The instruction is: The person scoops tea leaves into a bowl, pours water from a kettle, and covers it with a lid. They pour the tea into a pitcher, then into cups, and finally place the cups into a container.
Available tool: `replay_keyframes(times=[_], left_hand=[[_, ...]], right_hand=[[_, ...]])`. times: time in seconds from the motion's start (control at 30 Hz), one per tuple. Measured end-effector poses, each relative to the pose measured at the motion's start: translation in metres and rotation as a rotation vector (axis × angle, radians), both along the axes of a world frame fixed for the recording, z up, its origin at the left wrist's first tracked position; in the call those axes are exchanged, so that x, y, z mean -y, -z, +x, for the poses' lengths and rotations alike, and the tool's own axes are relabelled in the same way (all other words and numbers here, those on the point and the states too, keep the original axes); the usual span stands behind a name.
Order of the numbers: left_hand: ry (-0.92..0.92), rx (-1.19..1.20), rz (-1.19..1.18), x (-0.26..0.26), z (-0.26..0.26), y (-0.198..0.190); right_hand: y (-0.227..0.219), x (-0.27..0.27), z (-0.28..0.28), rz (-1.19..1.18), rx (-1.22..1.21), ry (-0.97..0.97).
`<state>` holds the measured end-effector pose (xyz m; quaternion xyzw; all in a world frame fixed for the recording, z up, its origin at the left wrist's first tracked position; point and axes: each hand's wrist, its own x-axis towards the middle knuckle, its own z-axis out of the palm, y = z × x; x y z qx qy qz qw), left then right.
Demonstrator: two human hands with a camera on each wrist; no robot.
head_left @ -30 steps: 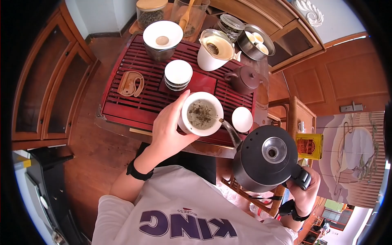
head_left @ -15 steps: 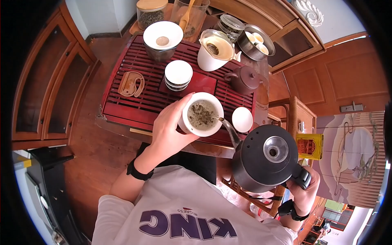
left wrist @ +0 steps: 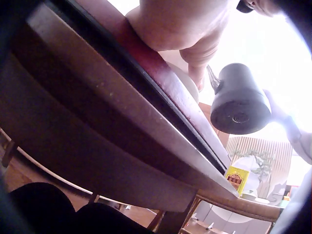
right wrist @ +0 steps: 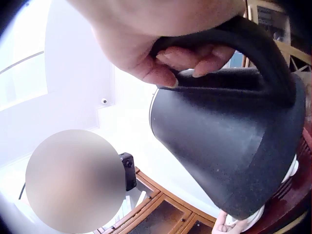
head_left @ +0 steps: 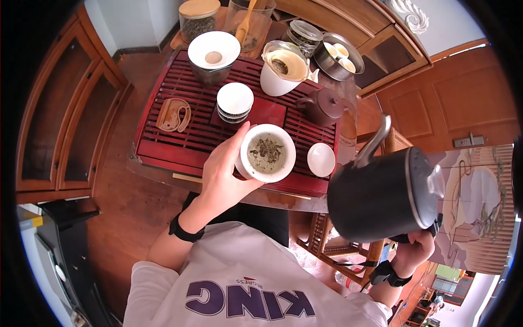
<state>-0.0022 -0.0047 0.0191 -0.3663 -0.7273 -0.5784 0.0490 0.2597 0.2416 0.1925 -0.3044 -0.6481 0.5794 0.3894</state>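
Observation:
My left hand (head_left: 223,163) holds a white gaiwan bowl (head_left: 290,155) by its side, thumb along the far rim, over the near edge of the tea tray. Wet tea leaves (head_left: 267,148) float in pale liquid inside it. To the right, my right hand (head_left: 415,253) grips the handle of a black electric kettle (head_left: 370,199), fingers curled round it in the right wrist view. The kettle's metal spout (head_left: 376,143) points up and away from the bowl. A small white dish (head_left: 321,159) lies on the tray between bowl and kettle.
On the slatted red tray (head_left: 163,150) stand stacked white cups (head_left: 235,99), a brown clay teapot (head_left: 322,107), a white pitcher with strainer (head_left: 280,76) and a dark cup under a white funnel (head_left: 214,52). Behind are glass jars (head_left: 199,22) and a metal bowl (head_left: 338,57) of cups.
The kettle's spout was over the bowl's rim, with a stream half a second ago; now the kettle has swung right and tipped back, spout raised. The left hand and bowl have barely moved.

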Motion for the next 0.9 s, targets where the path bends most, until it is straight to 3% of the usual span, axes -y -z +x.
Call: replay_keyframes(times=[0.07, 0.1, 0.2, 0.27, 0.37, 0.4, 0.9], left_hand=[[0.003, -0.003, -0.002, 0.0, 0.0, 0.0], [0.001, 0.001, -0.007, 0.0, 0.0, 0.0], [0.001, -0.004, -0.024, 0.0, 0.0, -0.002], [0.002, -0.019, -0.032, 0.001, 0.0, -0.002], [0.02, 0.074, -0.017, 0.001, 0.003, -0.001], [0.024, 0.081, -0.031, 0.002, 0.003, -0.002], [0.012, 0.003, -0.063, 0.003, -0.001, -0.004]], right_hand=[[0.008, -0.016, 0.003, -0.074, -0.181, -0.204], [0.013, -0.022, 0.002, 0.023, -0.173, -0.148], [0.013, -0.032, -0.014, -0.09, -0.193, -0.154], [0.025, -0.045, -0.022, -0.015, -0.182, -0.031], [0.041, -0.063, -0.035, -0.008, -0.159, -0.06], [0.047, -0.064, -0.041, -0.047, -0.171, 0.068], [0.128, -0.095, -0.099, -0.108, -0.135, 0.211]])
